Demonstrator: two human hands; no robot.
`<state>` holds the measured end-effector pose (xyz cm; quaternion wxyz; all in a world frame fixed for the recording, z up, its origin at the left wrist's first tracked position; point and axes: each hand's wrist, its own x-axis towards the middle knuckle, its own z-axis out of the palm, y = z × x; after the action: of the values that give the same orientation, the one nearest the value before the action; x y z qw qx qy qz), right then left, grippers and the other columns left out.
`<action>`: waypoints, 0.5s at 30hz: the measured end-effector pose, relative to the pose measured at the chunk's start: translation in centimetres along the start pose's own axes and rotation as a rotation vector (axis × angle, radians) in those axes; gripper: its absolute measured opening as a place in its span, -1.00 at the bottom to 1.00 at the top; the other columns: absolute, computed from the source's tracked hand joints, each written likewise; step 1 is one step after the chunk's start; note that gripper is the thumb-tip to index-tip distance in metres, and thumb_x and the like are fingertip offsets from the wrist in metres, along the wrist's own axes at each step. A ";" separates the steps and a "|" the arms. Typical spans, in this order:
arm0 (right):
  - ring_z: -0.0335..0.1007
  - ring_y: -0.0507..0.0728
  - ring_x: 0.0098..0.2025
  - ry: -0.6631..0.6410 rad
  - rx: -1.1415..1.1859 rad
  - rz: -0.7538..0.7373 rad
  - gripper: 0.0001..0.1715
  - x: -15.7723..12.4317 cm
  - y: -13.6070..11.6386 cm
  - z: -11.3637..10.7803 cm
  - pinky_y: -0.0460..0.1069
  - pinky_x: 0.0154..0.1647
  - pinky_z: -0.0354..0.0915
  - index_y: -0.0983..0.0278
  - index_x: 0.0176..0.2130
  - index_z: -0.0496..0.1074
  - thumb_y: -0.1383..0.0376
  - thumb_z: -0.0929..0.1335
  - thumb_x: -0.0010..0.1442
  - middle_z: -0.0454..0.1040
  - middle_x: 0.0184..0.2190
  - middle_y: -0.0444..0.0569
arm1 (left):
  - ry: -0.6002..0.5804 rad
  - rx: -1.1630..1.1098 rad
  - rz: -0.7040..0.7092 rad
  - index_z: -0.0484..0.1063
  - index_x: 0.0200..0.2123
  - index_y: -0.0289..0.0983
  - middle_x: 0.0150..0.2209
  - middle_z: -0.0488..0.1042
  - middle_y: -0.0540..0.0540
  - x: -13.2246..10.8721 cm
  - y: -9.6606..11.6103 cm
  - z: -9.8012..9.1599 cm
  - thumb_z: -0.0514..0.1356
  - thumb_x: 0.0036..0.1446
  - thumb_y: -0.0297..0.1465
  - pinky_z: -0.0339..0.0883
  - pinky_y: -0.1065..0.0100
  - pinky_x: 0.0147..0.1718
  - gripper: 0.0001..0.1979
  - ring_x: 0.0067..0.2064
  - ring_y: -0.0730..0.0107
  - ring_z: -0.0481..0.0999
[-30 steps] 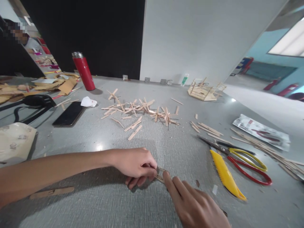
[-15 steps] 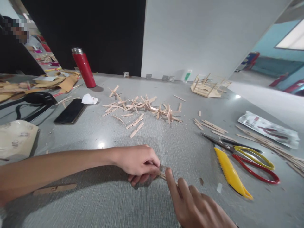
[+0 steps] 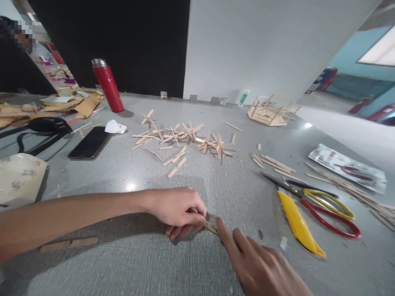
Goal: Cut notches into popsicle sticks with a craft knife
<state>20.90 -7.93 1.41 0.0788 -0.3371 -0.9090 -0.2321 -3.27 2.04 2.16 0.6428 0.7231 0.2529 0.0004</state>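
My left hand is closed round one end of a thin wooden stick, low over the grey table. At the stick's other end is my right hand, its fingers curled and the index finger stretched along a small blade-like piece by the stick. What the right palm wraps round is hidden. Beyond the hands lies a heap of small wooden sticks, some crossed and joined. A notched wooden stick rests below my left forearm.
To the right lie scissors, a yellow serrated tool, loose sticks and a silver packet. A wooden frame stands behind. Leftward are a red bottle, a phone and a paper container. A person is far left.
My right hand has shifted slightly right, away from my left hand, and more of the stick shows between them. My left hand has barely moved.
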 end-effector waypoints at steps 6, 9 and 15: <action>0.52 0.03 -0.52 0.046 0.052 0.022 -0.34 0.0 0.3 0.1 -0.08 -0.57 0.40 0.48 0.16 0.32 0.68 0.03 0.18 0.54 -0.39 -0.08 | -0.015 -0.027 -0.014 0.37 -0.39 -0.26 -0.60 0.45 0.04 0.1 -0.2 -0.2 0.06 0.41 -0.35 0.38 0.51 -0.73 -0.72 -0.67 0.44 0.49; 0.56 0.10 -0.44 0.079 0.048 0.054 -0.50 0.0 0.4 0.2 -0.03 -0.50 0.45 0.49 0.15 0.34 0.51 0.02 0.42 0.56 -0.35 0.01 | -0.010 -0.037 -0.019 0.38 -0.37 -0.26 -0.58 0.45 0.03 0.1 -0.3 -0.1 0.08 0.40 -0.33 0.38 0.51 -0.72 -0.74 -0.66 0.44 0.49; 0.51 0.06 -0.43 0.055 0.231 0.166 -0.57 0.1 0.3 0.7 -0.04 -0.45 0.43 0.42 0.10 0.40 0.39 0.07 0.51 0.49 -0.36 -0.03 | -0.003 -0.041 -0.051 0.39 -0.35 -0.27 -0.58 0.46 0.04 0.0 -0.1 -0.1 0.05 0.41 -0.33 0.36 0.53 -0.71 -0.73 -0.67 0.47 0.48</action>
<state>21.03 -7.36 0.92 0.1610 -0.3934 -0.8961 -0.1280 -3.30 2.14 2.07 0.6577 0.7031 0.2701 -0.0120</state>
